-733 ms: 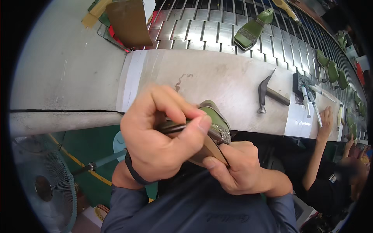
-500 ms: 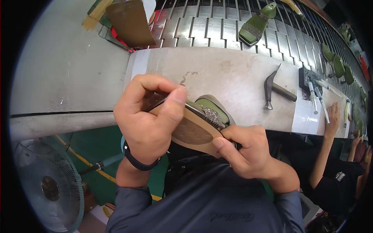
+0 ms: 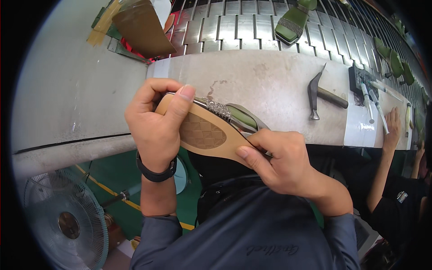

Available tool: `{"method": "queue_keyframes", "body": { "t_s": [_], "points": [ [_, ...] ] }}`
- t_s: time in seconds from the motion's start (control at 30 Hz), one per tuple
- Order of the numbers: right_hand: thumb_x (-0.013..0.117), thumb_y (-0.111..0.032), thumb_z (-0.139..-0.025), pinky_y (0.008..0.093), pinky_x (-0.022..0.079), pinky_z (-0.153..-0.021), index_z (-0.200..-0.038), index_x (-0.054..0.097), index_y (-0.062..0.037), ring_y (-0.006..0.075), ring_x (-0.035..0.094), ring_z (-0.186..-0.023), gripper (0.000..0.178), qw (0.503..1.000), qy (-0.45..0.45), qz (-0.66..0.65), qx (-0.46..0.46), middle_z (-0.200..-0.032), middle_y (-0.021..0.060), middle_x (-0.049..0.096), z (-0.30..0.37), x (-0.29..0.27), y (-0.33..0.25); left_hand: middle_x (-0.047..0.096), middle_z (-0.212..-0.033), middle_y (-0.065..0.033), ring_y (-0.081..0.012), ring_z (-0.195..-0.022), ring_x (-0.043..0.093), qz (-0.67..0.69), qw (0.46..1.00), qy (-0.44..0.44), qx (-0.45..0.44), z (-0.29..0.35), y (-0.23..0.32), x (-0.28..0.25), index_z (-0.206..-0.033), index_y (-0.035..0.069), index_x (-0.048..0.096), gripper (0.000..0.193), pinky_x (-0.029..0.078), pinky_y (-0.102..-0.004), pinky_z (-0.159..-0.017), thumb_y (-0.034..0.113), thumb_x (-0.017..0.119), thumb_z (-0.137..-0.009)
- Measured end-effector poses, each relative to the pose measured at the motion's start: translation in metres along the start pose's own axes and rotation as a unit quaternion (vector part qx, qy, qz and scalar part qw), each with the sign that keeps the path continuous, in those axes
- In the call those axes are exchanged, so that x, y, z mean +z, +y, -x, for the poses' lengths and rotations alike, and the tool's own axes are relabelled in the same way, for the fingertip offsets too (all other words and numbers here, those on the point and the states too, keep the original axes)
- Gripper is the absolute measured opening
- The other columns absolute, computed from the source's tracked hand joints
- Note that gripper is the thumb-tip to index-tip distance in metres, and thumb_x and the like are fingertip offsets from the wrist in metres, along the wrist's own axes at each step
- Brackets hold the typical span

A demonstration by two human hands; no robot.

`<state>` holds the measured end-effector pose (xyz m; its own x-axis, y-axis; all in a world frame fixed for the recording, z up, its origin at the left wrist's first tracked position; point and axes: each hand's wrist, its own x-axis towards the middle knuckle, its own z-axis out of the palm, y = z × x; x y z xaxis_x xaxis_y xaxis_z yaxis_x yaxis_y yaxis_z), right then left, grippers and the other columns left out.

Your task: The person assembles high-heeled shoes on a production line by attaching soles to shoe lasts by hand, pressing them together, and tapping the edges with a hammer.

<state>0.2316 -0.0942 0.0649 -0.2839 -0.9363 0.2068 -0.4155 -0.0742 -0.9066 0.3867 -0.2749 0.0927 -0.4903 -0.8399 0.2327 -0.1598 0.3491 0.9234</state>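
Note:
A sandal with a tan sole (image 3: 202, 150) is held up near the bench's front edge, its patterned underside facing me. My left hand (image 3: 153, 119) is closed round one end, its thumb over the sole's edge. Round the narrower end my right hand (image 3: 288, 164) is closed, its thumb pressed on the sole. A glittery silver strap (image 3: 218, 108) and a green form (image 3: 243, 115) show behind the sole's upper edge. The fingers behind the sandal are largely hidden.
A hammer (image 3: 313, 96) lies on the pale bench (image 3: 252, 72). Right of it, brushes (image 3: 374, 105) rest at a dark box (image 3: 357, 81), near a co-worker's hand (image 3: 393, 126). Another green form with a glittery strap (image 3: 291, 26) stands on the slatted metal conveyor (image 3: 243, 27). A fan (image 3: 67, 225) stands lower left.
The sandal has turned so that more of its sole faces me. My left hand has shifted slightly left and up, its thumb now on the sole's edge. My right hand keeps its grip.

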Motion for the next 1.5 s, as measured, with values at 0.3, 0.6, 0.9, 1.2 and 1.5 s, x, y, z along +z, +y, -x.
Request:
{"method": "queue_keyframes", "body": {
  "t_s": [0.3,0.6,0.9,1.2,1.5],
  "points": [
    [0.079,-0.015,-0.095,0.0402,0.051,-0.053,-0.084,0.067,-0.0013,0.0328,0.064,-0.056,0.021,0.999,0.040,0.001,-0.001,-0.068,0.0153,0.064,-0.011,0.009,0.006,0.069,-0.085,0.0004,-0.0055,-0.077,0.060,0.031,0.999,0.010,-0.012,-0.002,-0.006,-0.002,-0.097,0.001,0.071,0.019,0.048,-0.0224,-0.071,0.015,0.083,-0.093],
    [0.079,-0.015,-0.095,0.0379,0.047,-0.048,-0.080,0.064,-0.0007,0.0287,0.060,-0.048,0.025,0.998,0.056,-0.012,0.024,-0.060,0.0143,0.060,-0.012,0.009,0.009,0.069,-0.085,0.0001,-0.0053,-0.077,0.060,0.036,0.999,0.010,-0.009,-0.005,0.002,0.003,-0.096,0.000,0.071,0.020,0.048,-0.0221,-0.071,0.015,0.083,-0.094],
    [0.092,-0.025,-0.079,0.0356,0.056,-0.075,-0.113,0.064,0.0016,0.0242,0.071,-0.084,0.052,0.988,0.122,0.071,-0.067,-0.097,0.0137,0.073,-0.036,-0.036,-0.004,0.072,-0.095,-0.0067,-0.0111,-0.085,0.066,0.070,0.987,-0.110,0.098,-0.025,0.043,0.048,-0.107,-0.002,0.068,0.027,0.053,-0.0261,-0.079,0.020,0.079,-0.097],
    [0.062,-0.023,-0.106,0.0334,0.055,-0.095,-0.125,0.063,0.0037,0.0183,0.070,-0.103,0.033,0.897,0.234,-0.332,0.171,-0.113,0.0113,0.070,-0.004,-0.109,0.059,0.066,-0.140,-0.0218,-0.0308,-0.130,0.063,0.422,0.873,-0.133,-0.208,0.031,-0.106,0.079,-0.132,-0.002,0.062,0.079,0.044,-0.0459,-0.112,0.062,0.020,-0.113],
    [0.049,-0.032,-0.110,0.0474,0.059,-0.101,-0.150,0.047,0.0046,0.0329,0.067,-0.125,0.054,0.770,0.182,-0.534,0.296,-0.140,0.0196,0.064,0.065,0.009,0.058,0.068,-0.085,-0.0117,-0.0250,-0.081,0.067,0.414,0.886,0.130,-0.162,-0.012,-0.106,0.046,-0.101,0.003,0.065,0.076,0.056,-0.0369,-0.081,0.068,0.027,-0.110]
  ]
}}
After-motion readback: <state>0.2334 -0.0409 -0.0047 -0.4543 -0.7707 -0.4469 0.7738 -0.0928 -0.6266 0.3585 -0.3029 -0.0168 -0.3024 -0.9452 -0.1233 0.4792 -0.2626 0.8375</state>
